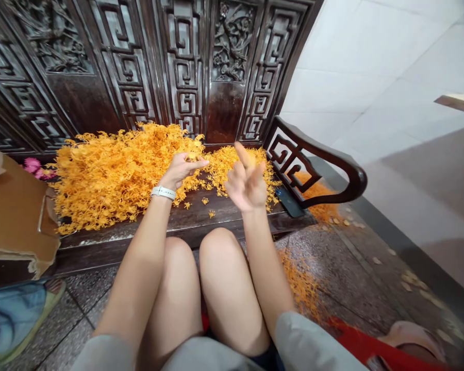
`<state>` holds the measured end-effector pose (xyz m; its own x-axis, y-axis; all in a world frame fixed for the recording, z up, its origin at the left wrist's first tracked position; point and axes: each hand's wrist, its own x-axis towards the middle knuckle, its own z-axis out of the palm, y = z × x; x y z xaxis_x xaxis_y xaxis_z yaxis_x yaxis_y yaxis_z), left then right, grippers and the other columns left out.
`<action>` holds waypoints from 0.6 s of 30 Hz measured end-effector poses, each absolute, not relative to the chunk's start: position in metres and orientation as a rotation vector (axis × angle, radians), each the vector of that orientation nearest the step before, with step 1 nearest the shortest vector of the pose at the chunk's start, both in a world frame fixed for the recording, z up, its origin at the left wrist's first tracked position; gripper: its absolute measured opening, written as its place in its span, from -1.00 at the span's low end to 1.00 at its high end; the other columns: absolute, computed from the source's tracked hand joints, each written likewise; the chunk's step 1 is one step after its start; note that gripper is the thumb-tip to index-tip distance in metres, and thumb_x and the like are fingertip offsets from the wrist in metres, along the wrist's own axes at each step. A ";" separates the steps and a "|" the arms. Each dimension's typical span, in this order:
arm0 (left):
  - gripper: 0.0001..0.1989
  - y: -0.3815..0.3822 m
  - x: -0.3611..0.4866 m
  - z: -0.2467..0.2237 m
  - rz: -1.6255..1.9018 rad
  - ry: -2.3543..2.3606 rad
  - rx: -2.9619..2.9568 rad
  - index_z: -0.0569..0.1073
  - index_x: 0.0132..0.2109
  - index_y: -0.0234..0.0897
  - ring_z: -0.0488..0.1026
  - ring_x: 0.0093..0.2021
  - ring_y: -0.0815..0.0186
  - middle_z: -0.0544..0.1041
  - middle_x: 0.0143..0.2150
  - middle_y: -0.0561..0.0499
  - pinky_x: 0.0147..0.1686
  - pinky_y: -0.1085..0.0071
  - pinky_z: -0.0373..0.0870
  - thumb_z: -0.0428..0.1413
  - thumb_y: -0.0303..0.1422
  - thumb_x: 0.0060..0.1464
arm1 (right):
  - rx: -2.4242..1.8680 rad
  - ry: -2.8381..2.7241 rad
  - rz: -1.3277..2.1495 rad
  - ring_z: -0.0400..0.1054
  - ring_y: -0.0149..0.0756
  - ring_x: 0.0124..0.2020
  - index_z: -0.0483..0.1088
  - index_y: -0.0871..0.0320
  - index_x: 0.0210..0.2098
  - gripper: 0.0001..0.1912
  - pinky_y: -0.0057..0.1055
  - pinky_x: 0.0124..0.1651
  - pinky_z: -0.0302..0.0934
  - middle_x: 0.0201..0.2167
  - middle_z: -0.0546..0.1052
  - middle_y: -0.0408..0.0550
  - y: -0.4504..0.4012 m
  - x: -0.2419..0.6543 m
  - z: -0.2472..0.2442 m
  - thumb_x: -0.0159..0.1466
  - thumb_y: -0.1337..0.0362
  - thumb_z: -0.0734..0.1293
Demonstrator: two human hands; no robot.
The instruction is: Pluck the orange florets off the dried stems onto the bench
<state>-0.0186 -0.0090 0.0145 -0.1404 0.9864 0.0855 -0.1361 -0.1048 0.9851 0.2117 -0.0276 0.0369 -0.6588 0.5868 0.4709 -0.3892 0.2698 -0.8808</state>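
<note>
My left hand [181, 170], with a pale watch band at the wrist, is raised at the right edge of a big heap of orange, spidery plastic flower pieces [112, 175]. Its thumb and fingers come together around a small orange piece [194, 156], partly hidden by the fingers. To its right, my right hand [248, 185] hovers over a smaller, flatter pile of yellow-orange pieces [224, 162]. Motion blurs it; its index finger points up, the thumb stands apart, and nothing shows in it. A few loose pieces [212, 214] lie on the dark wooden bench [193, 208] between the piles and my knees.
A carved wooden backrest [224, 108] rises behind the piles. On the right are the bench's armrest [332, 170] and a dark phone [290, 202]. A cardboard box [23, 206] stands left, beside pink flowers [33, 165]. Orange scraps [299, 283] litter the tiled floor.
</note>
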 end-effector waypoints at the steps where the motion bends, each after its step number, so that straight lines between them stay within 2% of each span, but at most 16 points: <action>1: -0.54 -0.010 -0.017 0.016 1.418 1.150 1.132 0.54 -0.31 -0.32 0.11 -0.57 0.55 0.43 -0.46 0.11 -0.57 0.46 -0.03 0.56 -0.22 -0.31 | -0.325 -1.432 1.551 0.21 -0.41 -0.56 0.54 0.07 -0.30 -0.56 -0.48 -0.46 0.22 -0.58 0.41 -0.18 -0.016 0.202 0.028 0.34 -0.19 0.38; 3: -0.55 -0.011 -0.014 0.019 1.353 1.153 1.184 0.59 -0.27 -0.33 0.15 -0.54 0.53 0.48 -0.41 0.07 -0.55 0.46 0.01 0.55 -0.22 -0.29 | -0.553 -1.002 1.569 0.16 -0.46 -0.54 0.52 0.08 -0.22 -0.67 -0.52 -0.48 0.16 -0.50 0.44 -0.20 0.002 0.186 0.012 0.32 -0.06 0.42; 5: -0.57 -0.012 -0.013 0.020 1.261 1.164 1.250 0.63 -0.24 -0.32 0.20 -0.51 0.51 0.52 -0.36 0.03 -0.52 0.46 0.06 0.53 -0.21 -0.24 | -0.720 -0.904 1.459 0.18 -0.49 -0.52 0.51 0.09 -0.17 -0.72 -0.53 -0.48 0.11 -0.42 0.47 -0.20 0.010 0.178 0.001 0.28 0.03 0.46; 8: -0.65 -0.011 -0.012 0.020 1.100 1.166 1.414 0.58 -0.36 -0.32 0.18 -0.52 0.48 0.45 -0.44 0.06 -0.51 0.44 0.04 0.50 -0.19 -0.17 | -0.818 -1.218 1.197 0.29 -0.45 -0.41 0.54 0.10 -0.16 -0.69 -0.50 -0.40 0.15 -0.33 0.52 -0.17 0.010 0.178 -0.007 0.26 0.02 0.50; 10: -0.63 -0.009 -0.011 0.019 1.030 1.156 1.543 0.50 -0.47 -0.31 0.14 -0.52 0.47 0.36 -0.52 0.10 -0.49 0.43 0.02 0.48 -0.18 -0.16 | -0.801 -1.493 1.077 0.34 -0.39 -0.35 0.56 0.12 -0.17 -0.67 -0.45 -0.31 0.21 -0.31 0.55 -0.14 0.009 0.181 -0.010 0.27 0.00 0.50; 13: -0.59 -0.004 -0.010 0.016 0.927 1.196 1.693 0.42 -0.55 -0.30 0.12 -0.52 0.46 0.29 -0.57 0.14 -0.47 0.42 0.03 0.46 -0.17 -0.18 | -0.760 -1.788 0.874 0.33 -0.34 -0.35 0.57 0.15 -0.20 -0.75 -0.38 -0.24 0.21 -0.34 0.55 -0.12 0.011 0.186 -0.014 0.30 0.08 0.49; 16: -0.62 -0.001 -0.009 0.015 0.867 1.240 1.768 0.43 -0.57 -0.30 0.15 -0.52 0.44 0.30 -0.58 0.13 -0.45 0.41 0.07 0.43 -0.18 -0.19 | -0.718 -1.920 0.624 0.33 -0.31 -0.33 0.59 0.14 -0.26 -0.84 -0.34 -0.21 0.19 -0.37 0.53 -0.11 0.015 0.189 -0.016 0.37 0.19 0.44; 18: -0.68 0.000 -0.009 0.016 0.932 1.234 1.793 0.46 -0.55 -0.31 0.23 -0.49 0.40 0.37 -0.55 0.10 -0.43 0.40 0.14 0.39 -0.21 -0.15 | -0.673 -1.935 0.512 0.34 -0.29 -0.33 0.58 0.13 -0.31 -0.81 -0.33 -0.20 0.20 -0.40 0.52 -0.10 0.013 0.188 -0.013 0.42 0.23 0.39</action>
